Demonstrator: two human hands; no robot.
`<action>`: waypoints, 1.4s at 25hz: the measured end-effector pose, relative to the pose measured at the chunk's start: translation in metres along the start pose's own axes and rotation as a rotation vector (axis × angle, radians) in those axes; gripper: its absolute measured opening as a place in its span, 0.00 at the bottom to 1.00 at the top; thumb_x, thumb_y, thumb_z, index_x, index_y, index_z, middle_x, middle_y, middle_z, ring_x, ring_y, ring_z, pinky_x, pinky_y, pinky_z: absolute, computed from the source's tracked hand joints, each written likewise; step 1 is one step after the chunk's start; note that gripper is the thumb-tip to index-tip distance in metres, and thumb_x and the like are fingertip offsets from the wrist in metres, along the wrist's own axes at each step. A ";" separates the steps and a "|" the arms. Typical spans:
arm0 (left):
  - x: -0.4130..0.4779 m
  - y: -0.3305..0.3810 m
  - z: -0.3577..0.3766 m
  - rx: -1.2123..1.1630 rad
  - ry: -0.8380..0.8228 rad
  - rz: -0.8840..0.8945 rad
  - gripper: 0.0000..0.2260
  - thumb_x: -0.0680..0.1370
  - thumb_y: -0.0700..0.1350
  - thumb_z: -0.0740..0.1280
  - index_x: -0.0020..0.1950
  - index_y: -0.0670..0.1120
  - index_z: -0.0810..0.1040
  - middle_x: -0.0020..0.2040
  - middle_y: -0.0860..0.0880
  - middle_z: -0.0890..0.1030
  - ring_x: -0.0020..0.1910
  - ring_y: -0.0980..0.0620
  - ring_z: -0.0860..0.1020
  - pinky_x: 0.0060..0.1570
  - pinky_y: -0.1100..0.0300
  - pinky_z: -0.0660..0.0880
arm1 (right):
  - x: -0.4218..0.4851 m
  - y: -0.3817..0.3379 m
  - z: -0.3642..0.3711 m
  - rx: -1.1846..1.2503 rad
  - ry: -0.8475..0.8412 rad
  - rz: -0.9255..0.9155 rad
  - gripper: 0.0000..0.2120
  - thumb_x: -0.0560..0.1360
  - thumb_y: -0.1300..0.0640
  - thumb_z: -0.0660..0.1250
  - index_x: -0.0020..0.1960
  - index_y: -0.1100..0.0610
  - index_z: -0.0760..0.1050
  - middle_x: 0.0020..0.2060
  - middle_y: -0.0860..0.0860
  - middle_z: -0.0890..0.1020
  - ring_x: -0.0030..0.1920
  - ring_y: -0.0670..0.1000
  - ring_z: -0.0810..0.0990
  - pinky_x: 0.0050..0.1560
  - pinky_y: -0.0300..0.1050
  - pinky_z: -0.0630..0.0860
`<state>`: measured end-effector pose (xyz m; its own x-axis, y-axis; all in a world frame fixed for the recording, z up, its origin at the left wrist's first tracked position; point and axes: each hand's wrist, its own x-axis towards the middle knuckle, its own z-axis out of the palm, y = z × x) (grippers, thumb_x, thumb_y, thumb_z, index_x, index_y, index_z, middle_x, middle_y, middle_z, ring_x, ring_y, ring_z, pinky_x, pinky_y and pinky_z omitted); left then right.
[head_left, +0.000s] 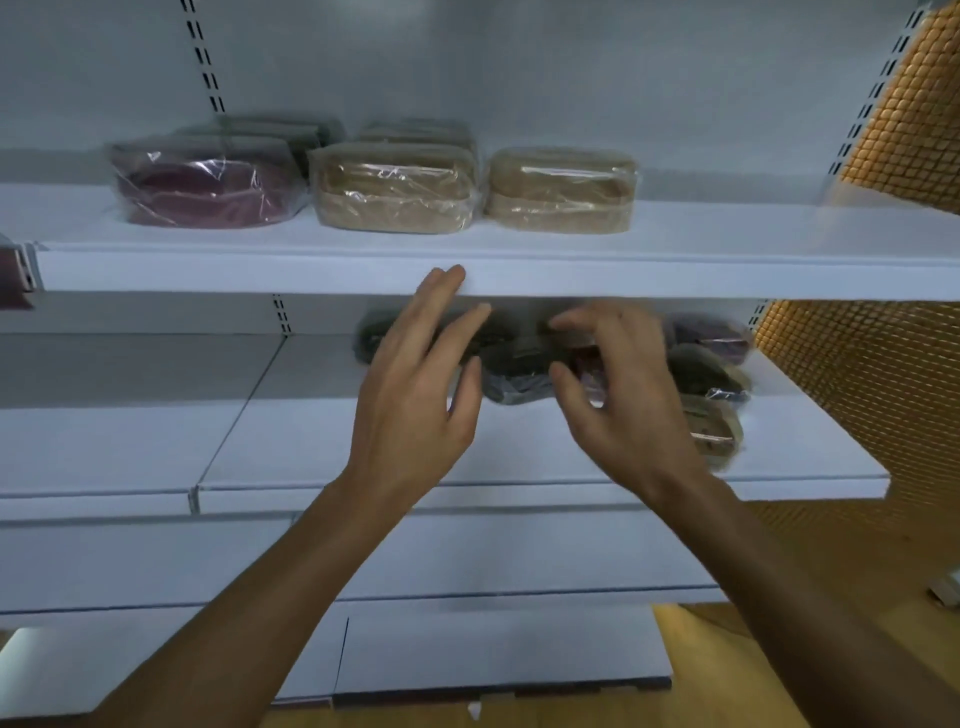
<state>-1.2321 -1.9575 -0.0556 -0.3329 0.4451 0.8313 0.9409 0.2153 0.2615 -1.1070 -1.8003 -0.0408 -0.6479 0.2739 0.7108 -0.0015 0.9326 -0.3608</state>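
While the left hand (415, 400) and right hand (623, 415), both empty and loosely spread, flanked the dark plastic-wrapped pouch (514, 376) at nine and three o'clock, the reach seemed nearly done and closing on its ends looked next.

We see coarse tan cloth under glossy, crinkled clear plastic on the tan pouch (395, 189) at twelve o'clock. The dark pouch (514, 374) is wrapped alike, and the shelf (571, 270) looks like smooth, matt white metal.
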 end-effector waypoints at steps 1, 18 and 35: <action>-0.014 -0.005 0.004 0.021 0.001 -0.005 0.18 0.79 0.36 0.65 0.70 0.40 0.75 0.77 0.44 0.64 0.78 0.48 0.59 0.71 0.50 0.68 | -0.008 0.003 0.013 -0.013 -0.048 0.004 0.18 0.75 0.57 0.69 0.64 0.55 0.73 0.60 0.51 0.73 0.62 0.49 0.69 0.61 0.42 0.70; -0.093 -0.169 0.077 0.124 -0.481 -0.685 0.32 0.80 0.52 0.66 0.80 0.49 0.54 0.80 0.44 0.51 0.77 0.43 0.57 0.72 0.50 0.64 | -0.018 0.031 0.218 0.071 -0.599 0.345 0.31 0.80 0.50 0.64 0.78 0.51 0.54 0.77 0.49 0.59 0.76 0.51 0.59 0.73 0.43 0.58; -0.042 -0.281 0.143 0.070 -0.301 -0.701 0.45 0.71 0.50 0.74 0.81 0.52 0.50 0.73 0.42 0.64 0.68 0.44 0.68 0.65 0.49 0.72 | 0.055 0.080 0.319 -0.123 -0.520 0.354 0.45 0.76 0.44 0.66 0.80 0.53 0.39 0.78 0.56 0.55 0.75 0.60 0.56 0.75 0.52 0.54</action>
<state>-1.4916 -1.9123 -0.2339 -0.8628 0.3993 0.3102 0.5002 0.5848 0.6386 -1.3860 -1.7852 -0.2233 -0.8779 0.4497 0.1644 0.3479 0.8350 -0.4263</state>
